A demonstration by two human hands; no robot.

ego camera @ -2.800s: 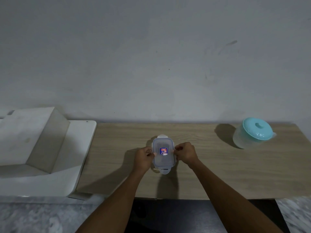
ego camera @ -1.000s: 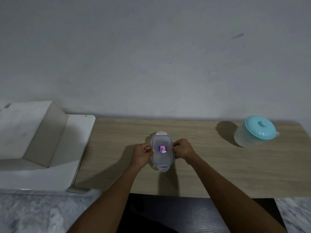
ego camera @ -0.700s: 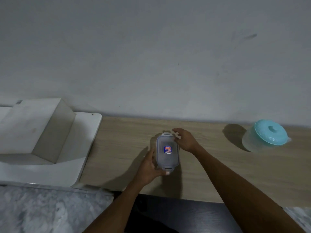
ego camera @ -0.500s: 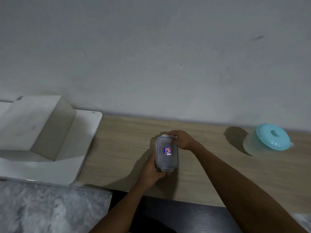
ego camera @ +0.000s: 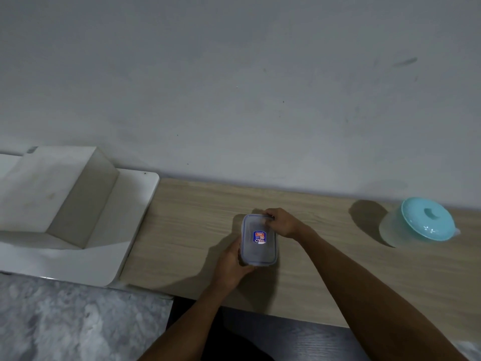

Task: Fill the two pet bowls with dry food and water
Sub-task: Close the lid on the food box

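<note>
White stepped block (ego camera: 52, 194) left of wooden tabletop (ego camera: 187, 230)

Single head-worn wide-angle view, above the near edge of the tabletop (ego camera: 182, 230), facing forward and down toward the wall (ego camera: 234, 74) at 12 o'clock. Near, centred on box (ego camera: 259, 239); tilted, with tabletop's far edge dropping toward 3 o'clock.

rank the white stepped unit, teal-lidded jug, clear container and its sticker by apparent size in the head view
1. white stepped unit, by far the largest
2. teal-lidded jug
3. clear container, plainly narrower than the jug and at a similar distance
4. sticker on the container's lid, smallest
</note>
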